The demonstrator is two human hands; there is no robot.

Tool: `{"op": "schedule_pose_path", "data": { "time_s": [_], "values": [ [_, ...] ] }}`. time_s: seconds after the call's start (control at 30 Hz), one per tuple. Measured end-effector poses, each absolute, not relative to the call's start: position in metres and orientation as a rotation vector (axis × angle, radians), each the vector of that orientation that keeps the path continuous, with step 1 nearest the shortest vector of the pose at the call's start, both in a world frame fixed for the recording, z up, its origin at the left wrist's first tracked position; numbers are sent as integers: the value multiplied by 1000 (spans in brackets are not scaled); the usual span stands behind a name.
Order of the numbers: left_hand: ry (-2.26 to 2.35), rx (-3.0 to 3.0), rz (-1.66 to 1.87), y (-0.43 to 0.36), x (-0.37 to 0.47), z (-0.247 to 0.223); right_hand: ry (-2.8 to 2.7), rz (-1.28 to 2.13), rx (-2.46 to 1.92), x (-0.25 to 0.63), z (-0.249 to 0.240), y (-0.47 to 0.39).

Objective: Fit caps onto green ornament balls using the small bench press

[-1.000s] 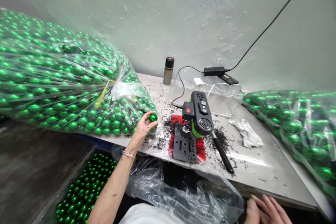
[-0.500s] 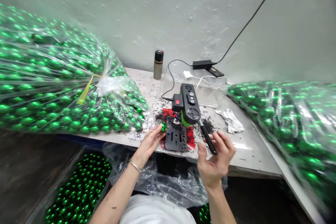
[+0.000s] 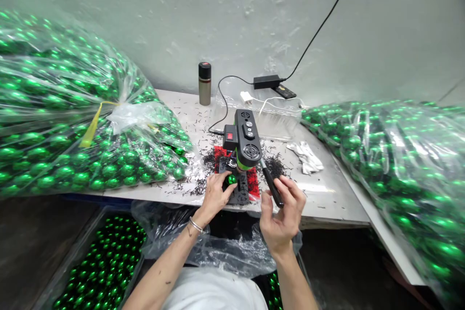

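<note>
Ball [image 3: 231, 179] pinched in left hand [image 3: 215, 193] at machine [image 3: 247, 131] near side, right hand [image 3: 283, 213] half-curled by handle [image 3: 271, 184], grip unclear; likely positioning step, next calls for steady alignment.

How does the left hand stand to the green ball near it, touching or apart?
Touching: the head view shows the left hand pinching the green ball between thumb and forefinger.
</note>
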State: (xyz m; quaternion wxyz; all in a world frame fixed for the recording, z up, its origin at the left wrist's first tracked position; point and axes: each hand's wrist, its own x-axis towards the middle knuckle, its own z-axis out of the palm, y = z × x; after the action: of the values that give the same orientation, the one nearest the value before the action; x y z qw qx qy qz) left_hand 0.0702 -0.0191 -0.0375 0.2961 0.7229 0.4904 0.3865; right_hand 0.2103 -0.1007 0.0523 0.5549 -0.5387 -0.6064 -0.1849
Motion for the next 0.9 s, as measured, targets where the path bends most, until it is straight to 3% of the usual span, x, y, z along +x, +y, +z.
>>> {"op": "schedule_pose_path", "data": {
  "time_s": [0.5, 0.9],
  "values": [
    [1130, 1901, 1032, -6, 68, -46, -1591, -204, -1037, 215, 74, -77],
    [1142, 1920, 991, -7, 66, -49, -1599, -256, -967, 211, 7, -68]
  ]
}}
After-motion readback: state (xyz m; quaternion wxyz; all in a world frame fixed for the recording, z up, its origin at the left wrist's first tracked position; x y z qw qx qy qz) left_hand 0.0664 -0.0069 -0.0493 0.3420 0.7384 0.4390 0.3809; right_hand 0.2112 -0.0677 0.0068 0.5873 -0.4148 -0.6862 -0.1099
